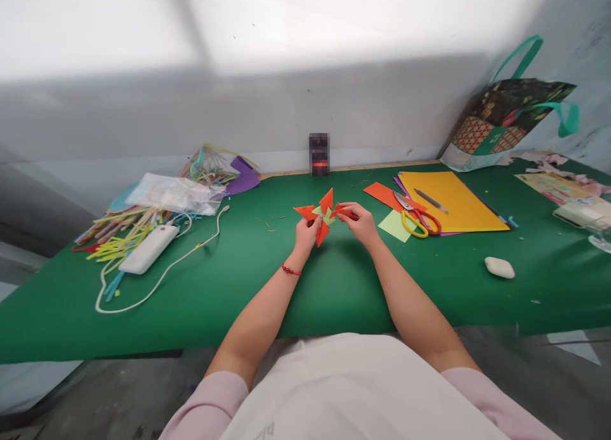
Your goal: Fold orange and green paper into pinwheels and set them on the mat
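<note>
Above the green table, a folded paper star (326,203) with orange points and a light green centre is held between my two hands. My left hand (307,232), with a red cord bracelet (291,270) at its wrist, pinches the star near its centre, thumb on top. The fingers of my right hand (359,220) are closed on the star's right point, partly covering it. Just right of that hand lie an orange paper strip (379,193), a pale green paper square (394,226) and scissors (416,220) with yellow and red handles.
Yellow paper sheets (458,201) carry a pen (431,200). A white oval object (499,267) lies nearer at right, a patterned bag (501,121) behind. On the left are a white power bank (149,249) with a cable, paper strips (114,242) and plastic wrap (174,193). A phone (319,155) leans on the wall.
</note>
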Motion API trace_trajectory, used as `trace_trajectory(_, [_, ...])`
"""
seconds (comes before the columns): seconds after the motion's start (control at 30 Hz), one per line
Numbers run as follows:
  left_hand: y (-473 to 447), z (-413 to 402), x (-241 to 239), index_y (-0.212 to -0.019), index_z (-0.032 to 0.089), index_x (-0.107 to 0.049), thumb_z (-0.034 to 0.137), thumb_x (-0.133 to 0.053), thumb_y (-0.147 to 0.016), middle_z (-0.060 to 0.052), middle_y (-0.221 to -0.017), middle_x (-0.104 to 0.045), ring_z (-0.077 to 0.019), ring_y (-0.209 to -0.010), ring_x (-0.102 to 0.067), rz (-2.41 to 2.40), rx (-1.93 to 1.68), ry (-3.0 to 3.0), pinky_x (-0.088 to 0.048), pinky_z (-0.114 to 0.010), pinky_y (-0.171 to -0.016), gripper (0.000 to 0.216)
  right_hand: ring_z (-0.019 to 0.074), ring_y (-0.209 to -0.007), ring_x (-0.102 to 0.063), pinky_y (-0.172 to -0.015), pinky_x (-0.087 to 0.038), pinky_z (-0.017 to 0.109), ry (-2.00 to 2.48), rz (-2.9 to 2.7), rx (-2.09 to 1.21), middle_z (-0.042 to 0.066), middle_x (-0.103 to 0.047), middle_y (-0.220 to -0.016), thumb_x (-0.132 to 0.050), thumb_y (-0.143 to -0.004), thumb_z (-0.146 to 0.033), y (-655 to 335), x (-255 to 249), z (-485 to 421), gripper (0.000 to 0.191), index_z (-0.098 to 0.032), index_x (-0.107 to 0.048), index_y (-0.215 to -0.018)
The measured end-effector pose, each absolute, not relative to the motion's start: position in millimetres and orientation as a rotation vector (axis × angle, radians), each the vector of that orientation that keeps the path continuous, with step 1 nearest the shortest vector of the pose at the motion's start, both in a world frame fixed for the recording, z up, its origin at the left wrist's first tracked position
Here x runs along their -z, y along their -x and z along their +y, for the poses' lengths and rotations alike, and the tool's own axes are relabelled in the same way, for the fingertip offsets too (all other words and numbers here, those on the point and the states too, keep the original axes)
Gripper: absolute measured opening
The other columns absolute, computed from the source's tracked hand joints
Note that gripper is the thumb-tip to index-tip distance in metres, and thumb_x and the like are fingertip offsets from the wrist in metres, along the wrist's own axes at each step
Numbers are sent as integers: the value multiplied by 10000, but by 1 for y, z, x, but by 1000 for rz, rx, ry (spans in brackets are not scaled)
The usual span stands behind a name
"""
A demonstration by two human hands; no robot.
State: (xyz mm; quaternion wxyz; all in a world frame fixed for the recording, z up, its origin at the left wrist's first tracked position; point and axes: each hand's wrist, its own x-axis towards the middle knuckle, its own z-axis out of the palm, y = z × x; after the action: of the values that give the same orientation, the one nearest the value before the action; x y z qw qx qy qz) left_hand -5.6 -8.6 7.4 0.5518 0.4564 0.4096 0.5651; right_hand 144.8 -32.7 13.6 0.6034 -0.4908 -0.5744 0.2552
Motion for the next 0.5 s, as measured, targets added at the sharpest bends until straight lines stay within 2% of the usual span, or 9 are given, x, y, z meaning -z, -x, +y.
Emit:
trace_trajectory(0.33, [7, -12, -11, -818, 128, -666, 328, -795, -553, -101, -894, -713, -261, -902, -658, 915, -1296, -1083, -499, -373, -828, 356, 193, -841, -605, -638, -511, 325, 1121, -1439, -404, 88, -640, -1063, -612, -760, -474, -146, -22, -41, 271, -216, -617, -680])
trace_trajectory(0.5, [6, -15, -15, -765, 138, -663, 284, -811, -516, -88, -849, -713, -264, -899, -654, 938, -1297, -1147, -505, -383, -827, 325, 213, -896, -607, -641, -514, 330, 1119, -1488, -397, 91, -644, -1057, -620, -758, -459, -145, -20, -40, 254, -217, -608, -683])
